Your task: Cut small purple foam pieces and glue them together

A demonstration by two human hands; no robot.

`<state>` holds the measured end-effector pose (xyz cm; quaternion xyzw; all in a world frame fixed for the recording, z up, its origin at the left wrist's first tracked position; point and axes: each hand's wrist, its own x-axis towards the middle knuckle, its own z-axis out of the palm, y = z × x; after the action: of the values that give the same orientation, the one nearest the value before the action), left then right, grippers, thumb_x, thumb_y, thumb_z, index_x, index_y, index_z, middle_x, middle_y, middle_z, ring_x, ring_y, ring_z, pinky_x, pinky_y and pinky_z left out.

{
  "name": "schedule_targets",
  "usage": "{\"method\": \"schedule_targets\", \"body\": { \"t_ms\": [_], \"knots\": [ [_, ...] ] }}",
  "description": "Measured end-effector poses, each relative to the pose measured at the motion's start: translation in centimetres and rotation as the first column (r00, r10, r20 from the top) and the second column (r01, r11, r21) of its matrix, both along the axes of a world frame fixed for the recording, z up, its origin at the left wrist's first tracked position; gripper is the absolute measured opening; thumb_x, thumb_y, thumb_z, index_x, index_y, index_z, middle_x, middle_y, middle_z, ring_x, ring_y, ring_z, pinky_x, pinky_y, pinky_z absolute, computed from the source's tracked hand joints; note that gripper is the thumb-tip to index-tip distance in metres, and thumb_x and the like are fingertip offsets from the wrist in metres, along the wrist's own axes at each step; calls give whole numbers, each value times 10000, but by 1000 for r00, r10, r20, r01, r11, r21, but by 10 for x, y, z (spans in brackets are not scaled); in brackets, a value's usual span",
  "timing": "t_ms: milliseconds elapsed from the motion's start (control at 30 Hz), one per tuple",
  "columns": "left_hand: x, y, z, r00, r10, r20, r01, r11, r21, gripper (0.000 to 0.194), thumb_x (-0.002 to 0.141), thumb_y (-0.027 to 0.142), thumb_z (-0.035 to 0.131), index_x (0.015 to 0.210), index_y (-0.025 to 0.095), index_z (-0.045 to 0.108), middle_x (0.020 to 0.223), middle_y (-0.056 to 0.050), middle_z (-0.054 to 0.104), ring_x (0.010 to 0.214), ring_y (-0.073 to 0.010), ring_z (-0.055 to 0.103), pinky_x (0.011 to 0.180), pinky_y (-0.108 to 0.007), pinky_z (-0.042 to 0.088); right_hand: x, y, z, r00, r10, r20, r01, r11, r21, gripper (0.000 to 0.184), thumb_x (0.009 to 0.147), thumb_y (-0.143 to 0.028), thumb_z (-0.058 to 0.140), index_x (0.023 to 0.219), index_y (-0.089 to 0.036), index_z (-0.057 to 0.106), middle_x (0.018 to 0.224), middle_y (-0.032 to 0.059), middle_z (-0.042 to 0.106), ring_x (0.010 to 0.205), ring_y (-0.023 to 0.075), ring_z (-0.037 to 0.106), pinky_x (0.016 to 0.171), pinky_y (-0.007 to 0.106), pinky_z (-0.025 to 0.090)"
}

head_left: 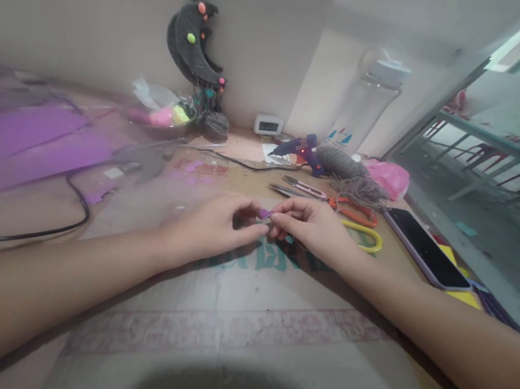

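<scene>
A small purple piece (264, 214), perhaps felt or paper, is pinched between my two hands above the middle of the work surface. My left hand (228, 221) grips its left side with thumb and fingertips. On the other side, my right hand (309, 227) closes thumb and fingers on it. The fingers cover most of the piece, so its full shape is hidden. Just beyond my right hand lie orange-handled scissors (355, 211) and small thread snips (305, 187). A yellow scissor handle (367, 238) shows beside the right wrist.
A blue glue gun (302, 151), grey yarn (345, 167), a clear bottle (365, 106) and a small digital clock (268, 125) stand at the back. A phone (428, 250) lies right. Purple sheets (23, 136) and a black cable (79, 220) occupy the left. A dark crescent ornament (190, 48) leans behind.
</scene>
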<state>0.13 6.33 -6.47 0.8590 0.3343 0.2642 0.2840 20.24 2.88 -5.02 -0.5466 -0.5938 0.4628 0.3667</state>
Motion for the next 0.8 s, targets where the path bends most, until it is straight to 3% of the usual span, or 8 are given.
{"method": "schedule_targets", "body": {
  "t_ms": [133,267,500,800],
  "knots": [
    [-1,1,0,1000,6,16,-6,999,40,312,969,405,474,823,199,658,781,-10,672,756,-180,601,691,-304,426,-1,-3,2,999,0,38,-1,1000,1,65,853,-183,657,790,-169,663,621,-9,713,569,100,658,564,194,509],
    [-2,2,1,1000,21,12,-22,999,45,290,957,361,490,773,196,640,762,-5,671,758,-178,599,699,-298,417,-2,-6,2,996,37,82,-41,998,54,57,841,-190,656,868,-172,703,635,-20,703,578,107,651,558,203,513],
    [-2,0,2,999,48,19,-49,997,63,284,950,371,489,766,204,625,778,-15,678,785,-193,608,723,-308,430,3,-6,-4,989,110,95,-122,984,131,238,859,-345,667,1023,-178,708,701,9,712,639,147,672,607,253,519],
    [-2,0,3,1000,7,25,-8,999,33,292,953,353,503,750,202,650,749,-3,671,756,-176,603,707,-293,422,0,-6,-4,989,86,122,-102,986,132,211,897,-368,604,801,-181,615,688,7,666,604,132,600,564,241,474]
  ]
}}
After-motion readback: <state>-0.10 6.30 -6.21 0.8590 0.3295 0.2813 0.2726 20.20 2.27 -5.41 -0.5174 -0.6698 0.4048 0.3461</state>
